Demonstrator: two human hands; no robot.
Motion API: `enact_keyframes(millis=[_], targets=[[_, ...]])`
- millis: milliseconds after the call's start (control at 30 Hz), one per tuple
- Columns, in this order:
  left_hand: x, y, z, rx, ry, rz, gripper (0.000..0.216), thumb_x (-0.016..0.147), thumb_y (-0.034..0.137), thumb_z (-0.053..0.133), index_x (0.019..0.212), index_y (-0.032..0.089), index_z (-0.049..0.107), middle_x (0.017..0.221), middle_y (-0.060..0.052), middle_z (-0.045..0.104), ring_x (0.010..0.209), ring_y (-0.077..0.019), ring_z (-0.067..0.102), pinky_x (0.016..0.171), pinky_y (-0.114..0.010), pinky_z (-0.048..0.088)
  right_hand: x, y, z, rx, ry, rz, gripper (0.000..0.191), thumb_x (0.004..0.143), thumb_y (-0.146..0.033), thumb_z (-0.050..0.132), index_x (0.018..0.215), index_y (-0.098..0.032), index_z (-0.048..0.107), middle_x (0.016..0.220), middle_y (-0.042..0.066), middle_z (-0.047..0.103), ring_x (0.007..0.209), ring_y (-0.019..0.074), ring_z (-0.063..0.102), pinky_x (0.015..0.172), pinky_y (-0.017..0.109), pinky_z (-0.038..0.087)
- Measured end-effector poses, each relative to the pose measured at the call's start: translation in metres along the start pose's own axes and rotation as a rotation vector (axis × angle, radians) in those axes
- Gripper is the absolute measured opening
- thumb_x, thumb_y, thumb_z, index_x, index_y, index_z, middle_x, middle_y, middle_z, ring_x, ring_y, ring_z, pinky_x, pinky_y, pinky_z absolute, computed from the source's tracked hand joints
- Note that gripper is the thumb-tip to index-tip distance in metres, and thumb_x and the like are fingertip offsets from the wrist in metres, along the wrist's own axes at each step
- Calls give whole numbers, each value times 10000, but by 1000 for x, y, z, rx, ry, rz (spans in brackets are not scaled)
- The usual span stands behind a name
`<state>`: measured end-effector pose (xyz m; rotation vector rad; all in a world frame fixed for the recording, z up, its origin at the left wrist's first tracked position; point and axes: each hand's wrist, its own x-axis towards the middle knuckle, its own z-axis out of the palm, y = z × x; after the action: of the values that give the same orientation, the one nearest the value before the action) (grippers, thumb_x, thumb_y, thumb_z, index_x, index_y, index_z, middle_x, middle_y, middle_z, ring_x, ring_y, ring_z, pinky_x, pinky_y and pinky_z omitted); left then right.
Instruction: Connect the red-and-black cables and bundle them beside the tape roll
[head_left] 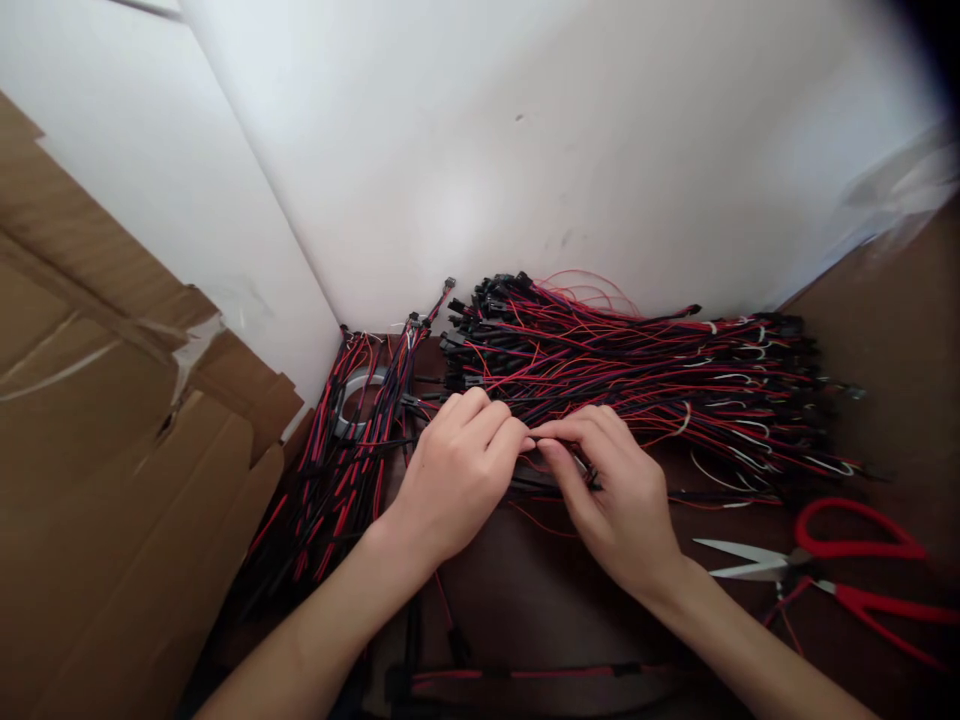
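Note:
My left hand is closed, knuckles up, over a thin dark cable. My right hand pinches the cable close to the left fingertips, thumb against forefinger. The fingers hide most of the cable, and its ends are hard to follow. Right behind both hands lies a big pile of red, black and purple wire harnesses, with black connectors at its left end and white ties toward the right. Left of my left hand is a second pile of cables with red and black sleeving.
Red-handled scissors lie with parted blades on the dark tabletop, right of my right hand. A grey ring sits among the left cables. Another cable crosses the front. Cardboard stands at left, a white wall behind.

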<state>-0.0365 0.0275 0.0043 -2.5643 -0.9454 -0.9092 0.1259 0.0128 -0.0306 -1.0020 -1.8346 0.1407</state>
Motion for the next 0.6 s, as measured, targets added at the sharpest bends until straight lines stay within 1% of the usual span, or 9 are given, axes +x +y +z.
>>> enact_keyframes(millis=[133, 233, 300, 433, 600], targets=[[0, 0, 0, 27, -1, 52, 261, 968, 154, 482, 751, 113, 620, 696, -45, 569, 717, -187, 443, 630, -317, 377, 3, -1, -6, 84, -92, 82, 95, 954, -162, 528, 925, -195, 612, 842, 3, 621, 812, 133, 537, 725, 282, 425], [-1, 0, 2, 59, -21, 44, 248, 962, 145, 491, 748, 118, 613, 706, -43, 571, 727, -189, 451, 633, -318, 378, 4, 0, -9, 103, -120, 105, 96, 945, -174, 554, 879, -203, 618, 821, -19, 630, 787, 115, 549, 713, 258, 429], [-2, 1, 3, 70, -42, 33, 236, 960, 147, 497, 758, 116, 614, 721, -44, 579, 736, -190, 459, 643, -318, 392, 3, 1, -9, 72, -114, 95, 96, 942, -175, 560, 864, -197, 612, 809, -19, 625, 776, 113, 550, 708, 253, 426], [-4, 1, 4, 37, -76, 13, 241, 971, 157, 476, 785, 112, 623, 754, -48, 597, 767, -188, 472, 672, -306, 426, 2, 3, -7, -8, -96, 23, 102, 940, -160, 557, 842, -173, 582, 797, -1, 604, 759, 122, 536, 711, 262, 418], [-4, 1, 3, 5, -69, 30, 264, 982, 155, 444, 806, 103, 635, 745, -48, 589, 766, -183, 461, 679, -303, 428, 1, 2, -5, -27, -73, -21, 110, 933, -120, 549, 831, -160, 551, 790, 15, 581, 756, 126, 519, 701, 262, 419]])
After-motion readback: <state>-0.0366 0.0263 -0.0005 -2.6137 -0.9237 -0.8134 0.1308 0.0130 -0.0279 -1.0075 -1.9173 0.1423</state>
